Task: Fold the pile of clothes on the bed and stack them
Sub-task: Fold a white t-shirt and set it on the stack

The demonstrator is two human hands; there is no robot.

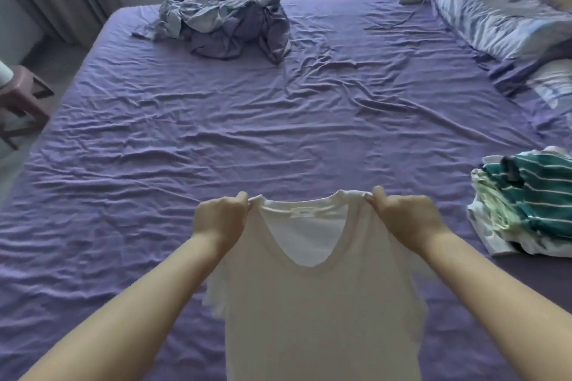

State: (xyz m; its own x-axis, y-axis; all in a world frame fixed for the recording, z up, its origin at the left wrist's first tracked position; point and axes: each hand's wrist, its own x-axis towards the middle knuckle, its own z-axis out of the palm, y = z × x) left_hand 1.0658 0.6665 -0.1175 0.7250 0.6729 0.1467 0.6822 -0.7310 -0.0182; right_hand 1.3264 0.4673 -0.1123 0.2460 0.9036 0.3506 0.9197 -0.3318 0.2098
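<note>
The bed (278,133), under a purple sheet creased all over, spreads out ahead of both hands. Far beyond the left hand (218,219) lies a crumpled heap of bedding or clothes (223,22) in lilac and pale blue; which it is I cannot tell. Just out past the right hand (405,216) sits a loose pile of clothes (526,201), teal-and-white stripes on top, pale green and white beneath.

Between the hands hangs the white T-shirt (322,303), thin, soft and limp, with a scooped neckline and a small label inside the collar. Each hand pinches one shoulder seam, stretching the top edge taut.

The risk, I'd say, is in laying it down: the slack body could bunch or fold under itself on that rumpled sheet, and the short sleeves already droop inward.
</note>
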